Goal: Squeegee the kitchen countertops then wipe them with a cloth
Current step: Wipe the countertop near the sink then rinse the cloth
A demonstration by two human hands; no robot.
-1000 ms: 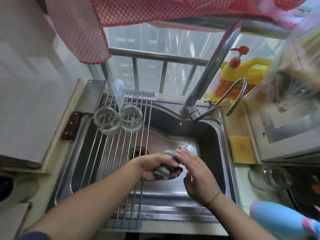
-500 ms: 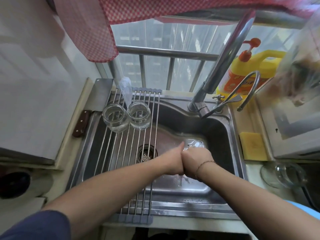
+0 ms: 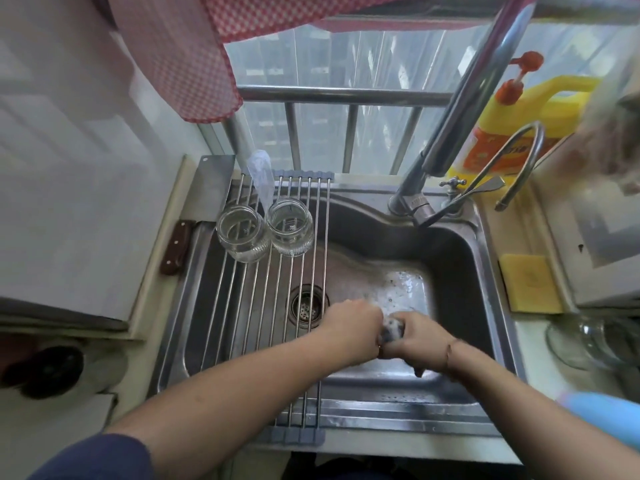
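Over the steel sink [image 3: 485,258], both my hands grip a small grey cloth [image 3: 392,330], which is bunched up and wet. My left hand [image 3: 353,327] holds its left end and my right hand [image 3: 419,336] its right end, fists side by side. Only a narrow strip of the cloth shows between them. Foamy water lies on the sink floor just behind the hands. A pale countertop [image 3: 540,372] runs to the right of the sink.
A roll-up wire rack [image 3: 277,306] spans the sink's left half with two upturned glass jars [image 3: 265,232]. A cleaver [image 3: 199,209] lies at the left rim. Tall faucet [image 3: 460,109], yellow detergent bottle [image 3: 519,112], yellow sponge [image 3: 530,282], glass lid [image 3: 588,341] stand right.
My hands closed together around the cloth, fists now side by side over the sink. My right hand went from open fingers on the cloth to a full grip.
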